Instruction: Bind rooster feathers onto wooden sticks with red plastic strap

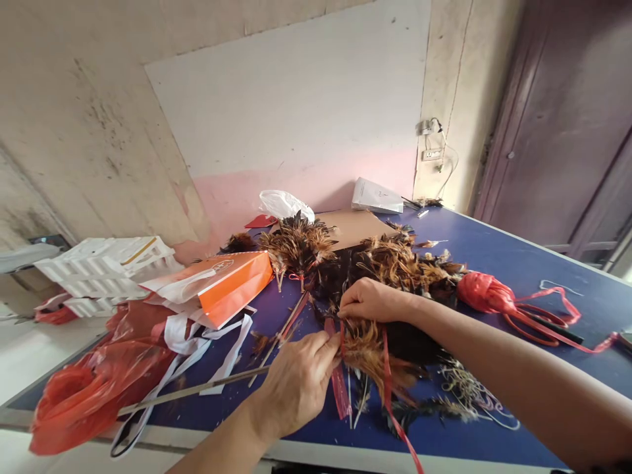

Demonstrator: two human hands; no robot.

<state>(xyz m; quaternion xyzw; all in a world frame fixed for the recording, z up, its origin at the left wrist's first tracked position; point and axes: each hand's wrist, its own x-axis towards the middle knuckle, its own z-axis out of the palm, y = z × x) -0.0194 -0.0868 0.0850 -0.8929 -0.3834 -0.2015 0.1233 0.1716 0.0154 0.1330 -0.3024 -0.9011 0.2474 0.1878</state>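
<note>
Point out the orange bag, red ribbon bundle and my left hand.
Orange bag (234, 289), head view: orange side panel.
Red ribbon bundle (482, 293), head view: wound body.
Left hand (299, 378), head view: back of hand.

Glossy plastic ribbon (388, 382), fluffy feathers (368, 352)

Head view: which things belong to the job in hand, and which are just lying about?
Likely in the job:
- stick running to the left hand
- brown feathers by the right hand
- red ribbon among them
- probably the ribbon ball

Apparently lying about:
- orange paper bag
- red plastic bag
- white plastic bag
- white foam pieces
</note>
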